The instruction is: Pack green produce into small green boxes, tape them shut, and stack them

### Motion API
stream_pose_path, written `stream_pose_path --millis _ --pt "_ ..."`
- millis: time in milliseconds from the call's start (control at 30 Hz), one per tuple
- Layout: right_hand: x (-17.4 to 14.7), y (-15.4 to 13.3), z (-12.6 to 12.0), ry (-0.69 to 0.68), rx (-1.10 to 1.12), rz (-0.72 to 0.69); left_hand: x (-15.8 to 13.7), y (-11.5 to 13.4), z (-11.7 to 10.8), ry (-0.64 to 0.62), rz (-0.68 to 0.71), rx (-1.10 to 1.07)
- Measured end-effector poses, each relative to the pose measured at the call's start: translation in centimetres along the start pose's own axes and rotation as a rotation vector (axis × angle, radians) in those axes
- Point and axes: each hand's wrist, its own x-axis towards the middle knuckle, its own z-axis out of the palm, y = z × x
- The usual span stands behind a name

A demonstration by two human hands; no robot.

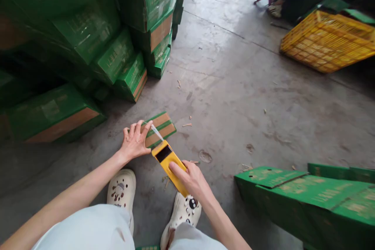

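Between the two hands: a strip of clear tape [157, 133] runs taut from the yellow tape dispenser [170, 166] up to the small flat carton [159, 128] on the concrete floor [234, 97].
Left hand: the left hand [135, 140] lies palm down on the near-left end of the small flat carton, fingers [140, 128] spread and pressed flat, the forefinger tip touching where the tape meets the cardboard.
Right hand: the right hand [191, 179] is wrapped around the lower part of the dispenser, forefinger laid straight along its top face, the other fingers curled under it; it grips the tool, nothing else.
Carton from the fingers: it lies just beyond the left fingertips and up and to the left of the right hand; its long axis runs from near-left to far-right, with brown bands along it between green edges.
Dispenser axis: it slants from the right hand up-left toward the carton, roughly crossing the carton's near end; its front edge sits just short of the cardboard.
Nearer hand: the left is on the carton, the right stands apart from it, joined only by the tape.
Below the hands: two pale clogs [122, 189] on the floor.
Around: stacked green cartons [96, 39] beyond the left hand, a folded green carton [307, 199] right of the right hand, a yellow crate [328, 41] far right.
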Motion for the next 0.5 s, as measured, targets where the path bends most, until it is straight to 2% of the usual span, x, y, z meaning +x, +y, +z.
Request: stream_pose_path --millis 167,267,367,500 --pt "-3.5 5.2 -0.9 -0.045 0.082 0.098 -0.7 1.1 1.0 -0.043 -0.048 -0.073" --pt "-3.7 6.6 -1.2 -0.021 0.044 0.12 -0.6 0.9 1.0 -0.062 -0.011 -0.067" --pt "-1.3 6.5 -1.2 -0.002 -0.095 0.111 -0.2 0.4 0.9 -0.079 -0.005 -0.062" --pt "5.2 4.2 0.8 -0.034 -0.129 0.127 0.6 -0.7 0.8 -0.126 0.017 -0.061"
